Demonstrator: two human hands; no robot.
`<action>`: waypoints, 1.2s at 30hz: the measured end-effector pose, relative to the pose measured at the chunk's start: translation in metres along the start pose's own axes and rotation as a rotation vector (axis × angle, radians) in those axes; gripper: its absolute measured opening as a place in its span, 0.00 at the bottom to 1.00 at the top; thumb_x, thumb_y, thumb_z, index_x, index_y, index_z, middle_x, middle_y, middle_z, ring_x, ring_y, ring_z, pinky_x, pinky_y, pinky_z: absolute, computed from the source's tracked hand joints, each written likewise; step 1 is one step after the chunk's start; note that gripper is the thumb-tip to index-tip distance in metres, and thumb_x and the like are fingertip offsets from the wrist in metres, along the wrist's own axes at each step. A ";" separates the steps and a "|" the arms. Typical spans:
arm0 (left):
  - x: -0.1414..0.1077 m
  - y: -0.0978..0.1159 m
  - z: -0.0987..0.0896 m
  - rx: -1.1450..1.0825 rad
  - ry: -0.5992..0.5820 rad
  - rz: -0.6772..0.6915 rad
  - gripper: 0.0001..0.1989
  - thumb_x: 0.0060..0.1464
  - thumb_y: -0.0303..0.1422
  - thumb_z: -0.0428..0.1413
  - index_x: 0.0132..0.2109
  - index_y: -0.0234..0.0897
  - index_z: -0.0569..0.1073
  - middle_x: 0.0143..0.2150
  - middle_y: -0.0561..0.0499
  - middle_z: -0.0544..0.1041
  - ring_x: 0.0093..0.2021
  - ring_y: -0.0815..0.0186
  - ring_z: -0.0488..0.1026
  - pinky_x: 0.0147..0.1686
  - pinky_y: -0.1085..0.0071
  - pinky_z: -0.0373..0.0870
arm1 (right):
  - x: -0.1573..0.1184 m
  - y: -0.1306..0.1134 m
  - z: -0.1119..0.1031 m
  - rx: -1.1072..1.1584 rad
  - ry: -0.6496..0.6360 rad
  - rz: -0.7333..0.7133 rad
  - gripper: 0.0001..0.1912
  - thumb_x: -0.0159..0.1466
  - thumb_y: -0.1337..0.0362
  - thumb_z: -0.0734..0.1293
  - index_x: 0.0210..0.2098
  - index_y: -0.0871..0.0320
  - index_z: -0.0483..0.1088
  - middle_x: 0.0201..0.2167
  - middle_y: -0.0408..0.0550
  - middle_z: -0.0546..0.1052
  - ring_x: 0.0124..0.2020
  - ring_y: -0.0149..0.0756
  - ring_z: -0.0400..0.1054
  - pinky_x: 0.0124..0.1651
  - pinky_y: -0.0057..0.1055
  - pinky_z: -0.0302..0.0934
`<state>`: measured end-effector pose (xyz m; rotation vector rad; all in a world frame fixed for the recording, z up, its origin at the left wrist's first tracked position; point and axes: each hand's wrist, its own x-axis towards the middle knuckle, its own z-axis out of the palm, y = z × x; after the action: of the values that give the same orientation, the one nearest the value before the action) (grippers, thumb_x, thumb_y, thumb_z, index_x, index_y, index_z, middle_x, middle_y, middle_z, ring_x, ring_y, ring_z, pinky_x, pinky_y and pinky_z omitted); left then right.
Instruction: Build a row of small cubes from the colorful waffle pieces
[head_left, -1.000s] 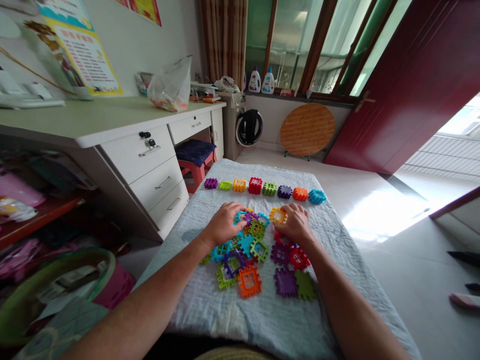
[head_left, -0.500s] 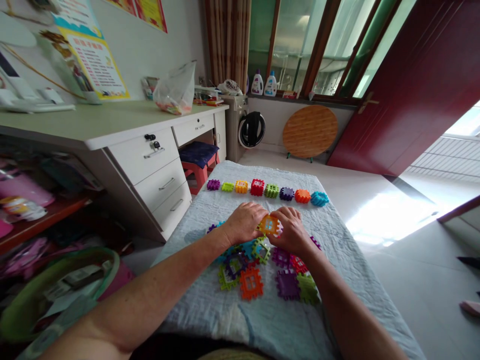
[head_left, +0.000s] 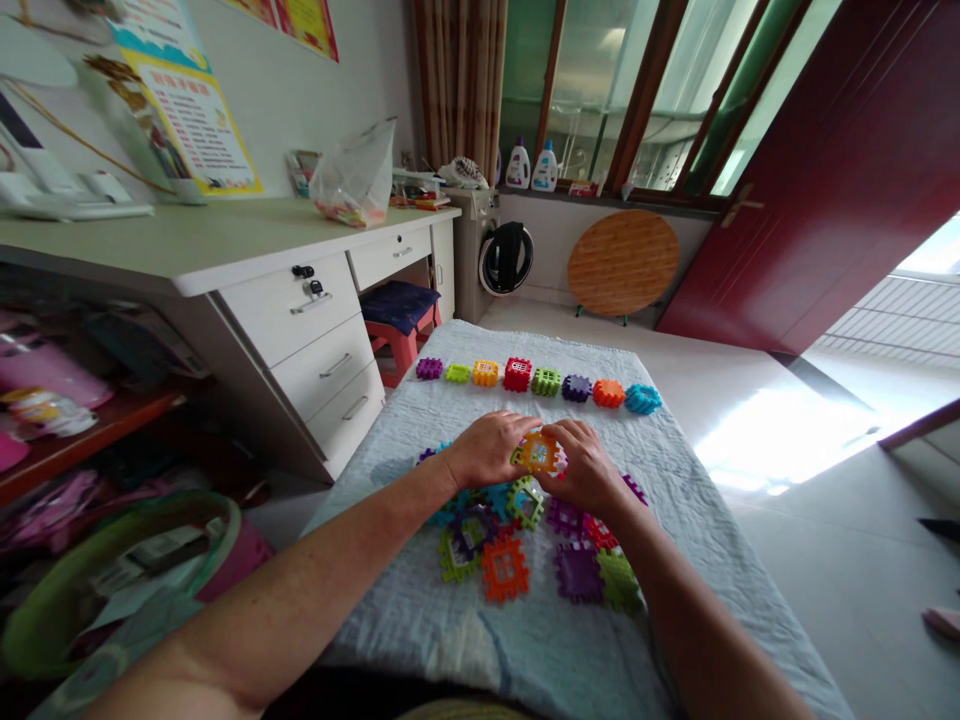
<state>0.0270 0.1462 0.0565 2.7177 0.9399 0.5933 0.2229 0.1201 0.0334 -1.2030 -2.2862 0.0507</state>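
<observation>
Between my two hands is an orange interlocking block piece [head_left: 538, 453] with notched edges and a window pattern. My left hand [head_left: 491, 447] grips its left side, and my right hand [head_left: 581, 465] grips its right side. The piece is above the table, and my fingers partly cover it. Beneath and nearer to me lie loose notched pieces: an orange square [head_left: 505, 569], a green frame [head_left: 526, 503], a purple square [head_left: 578, 572] and a green square [head_left: 619, 582]. Some loose pieces are partly hidden under my hands.
Past my hands, a row of several assembled blocks, including a red block [head_left: 517, 374] and a blue block [head_left: 643, 399], crosses the cloth-covered table [head_left: 480, 650]. A white desk [head_left: 247, 235] stands on the left, with a green-rimmed basket [head_left: 30, 625] below it.
The orange piece has tilted slightly in my hands, and both hands keep hold of it. The whole view has shifted a little. The row and loose pieces look unchanged.
</observation>
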 end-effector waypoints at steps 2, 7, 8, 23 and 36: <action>-0.001 0.000 -0.001 -0.006 0.002 0.012 0.27 0.49 0.42 0.58 0.54 0.35 0.66 0.49 0.43 0.74 0.49 0.58 0.71 0.50 0.64 0.65 | 0.000 -0.001 0.000 0.008 -0.014 0.001 0.22 0.52 0.61 0.70 0.45 0.57 0.67 0.38 0.51 0.71 0.42 0.44 0.63 0.46 0.39 0.58; -0.003 -0.001 -0.001 -0.011 0.018 0.020 0.25 0.49 0.39 0.57 0.54 0.36 0.67 0.49 0.44 0.75 0.49 0.59 0.71 0.51 0.63 0.65 | 0.000 -0.001 0.000 0.003 -0.034 0.006 0.22 0.54 0.59 0.70 0.47 0.57 0.66 0.39 0.51 0.71 0.43 0.44 0.64 0.46 0.40 0.58; -0.003 -0.001 -0.001 -0.009 0.020 0.017 0.25 0.49 0.39 0.57 0.54 0.36 0.67 0.49 0.44 0.74 0.49 0.59 0.71 0.51 0.64 0.65 | 0.000 -0.001 0.000 0.002 -0.034 0.007 0.22 0.54 0.59 0.69 0.47 0.56 0.66 0.39 0.51 0.71 0.43 0.44 0.64 0.46 0.40 0.58; 0.012 0.021 0.000 0.261 -0.051 -0.196 0.16 0.43 0.36 0.56 0.41 0.36 0.71 0.38 0.44 0.74 0.40 0.55 0.70 0.41 0.61 0.66 | 0.003 -0.003 -0.004 -0.035 -0.054 0.024 0.20 0.55 0.61 0.68 0.48 0.56 0.67 0.41 0.52 0.71 0.43 0.45 0.64 0.48 0.42 0.58; 0.025 -0.061 -0.033 0.190 0.019 -0.222 0.23 0.39 0.37 0.59 0.46 0.36 0.72 0.43 0.47 0.76 0.43 0.59 0.72 0.45 0.68 0.67 | -0.005 0.018 0.001 -0.028 0.037 0.052 0.34 0.57 0.57 0.66 0.61 0.57 0.54 0.53 0.57 0.66 0.53 0.50 0.60 0.52 0.50 0.58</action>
<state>-0.0025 0.2107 0.0741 2.7172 1.3443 0.5110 0.2385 0.1274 0.0251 -1.2674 -2.2309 0.0156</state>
